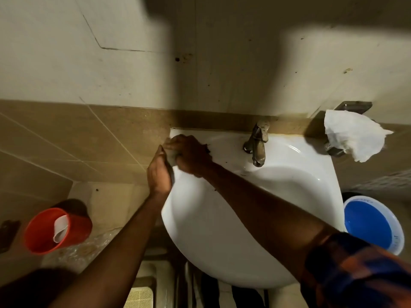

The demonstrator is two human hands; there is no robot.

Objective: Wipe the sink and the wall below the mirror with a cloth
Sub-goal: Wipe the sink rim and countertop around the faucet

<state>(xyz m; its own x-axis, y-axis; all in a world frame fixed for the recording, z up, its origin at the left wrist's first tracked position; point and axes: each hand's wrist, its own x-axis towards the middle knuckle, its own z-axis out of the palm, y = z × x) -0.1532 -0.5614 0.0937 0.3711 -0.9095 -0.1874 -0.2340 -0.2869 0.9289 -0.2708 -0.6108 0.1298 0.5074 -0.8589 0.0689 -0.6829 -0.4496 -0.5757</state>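
Grey cloth (171, 158) — gripping it bunched under right hand (191, 154), fingers curled over it, pressing down on the back-left corner of the sink (222, 230) rim, right under the brown tile band. Bracing left hand (159, 174) edge-on against the rim's outer side, fingers fairly straight, touching the cloth's lower edge, not visibly gripping anything.

Flagging risks, judging from this position only:
1. Pushing the dark crumbs (208, 148) off the left edge rather than into the basin. Cause: wiping outward at a corner with only a palm acting as a stop. Looking wet on the floor near the red bucket (44, 236), so making a mess there.
2. Smearing instead of lifting, with the cloth looking soiled. Risking spreading more marks when moving it onto the spotted wall (133, 74).
3. Clipping the tap (255, 143) with the forearm when sweeping right.

Counting: 1 sink, 1 cloth, 1 tap, 2 buckets — red one at left, blue bucket (367, 223) at right. Also 1 white scoop (60, 227) inside the red one, 1 white paper sheet (351, 134) hanging at far right. Not seeing the mirror in frame.
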